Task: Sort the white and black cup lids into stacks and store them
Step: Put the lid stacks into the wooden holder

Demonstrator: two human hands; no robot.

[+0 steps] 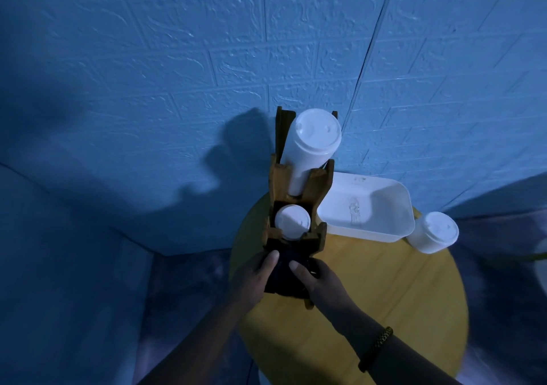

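On the near edge of the round yellow table (pixel 370 296), the left hand (pixel 254 278) and right hand (pixel 319 281) both clasp the stack of black lids (pixel 285 269), one on each side. Their fingers (pixel 270 261) curl round it and the thumbs lie on top. The stack sits in the nearest bay of the wooden rack (pixel 321 236), though how deep it sits is hidden by the hands.

The step in hand looks like storing the black stack. It probably needs pressing down square between the uprights before the hands let go.

In the middle bay just beyond stands a short stack of white lids (pixel 292 221), and in the far bay a tall white stack (pixel 307 147) leans toward the blue wall (pixel 177 73).

To the right of the rack lies a white tray (pixel 370 233), and past its right end another white lid stack (pixel 433 232) sits at the table's rim. That one seems to be left to store, likely on top of the short white stack, which calls for a long reach across the tray
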